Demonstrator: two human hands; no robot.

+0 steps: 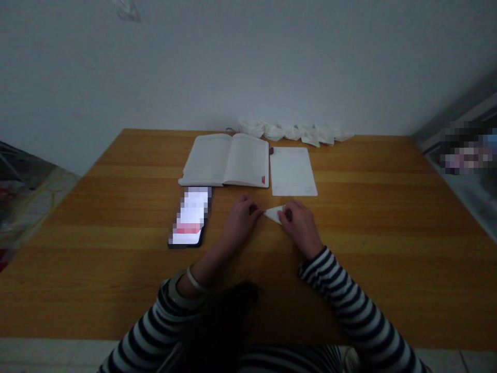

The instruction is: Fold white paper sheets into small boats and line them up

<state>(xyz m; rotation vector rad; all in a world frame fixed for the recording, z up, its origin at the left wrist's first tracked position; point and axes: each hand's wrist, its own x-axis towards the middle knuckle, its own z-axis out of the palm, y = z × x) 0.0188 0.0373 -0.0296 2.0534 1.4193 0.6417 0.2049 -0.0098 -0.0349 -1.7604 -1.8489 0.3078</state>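
Counter (pixel 388 269) of warm-toned wood stands against a pale wall (pixel 248 67), and a line of folded white paper pieces (pixel 295 133) sits along its far edge, bunched together. Nearer in, an open notebook (pixel 227 160) lies flat with a small red tab (pixel 263 180) at the lower corner of its right page, and a loose sheet of paper (pixel 293 171) rests just beside it. Any print on those pages is too faint to read. Just below the notebook lies a phone (pixel 190 217), its screen blurred, showing only a bright white field with a red band.

An onlooker sees two arms in dark-and-white striped sleeves (pixel 349 305) reach in from the near edge, with a pale bangle (pixel 196 280) on the left wrist. The left hand (pixel 240 223) and right hand (pixel 301 228) sit close together on the counter, between the phone and the loose sheet. Between them is a small folded paper triangle (pixel 274 213), its point aimed left. The left fingers (pixel 254 209) pinch that point, while the right fingers (pixel 285 215) press on the wider end. Both sets are drawn in narrow, holding the paper.
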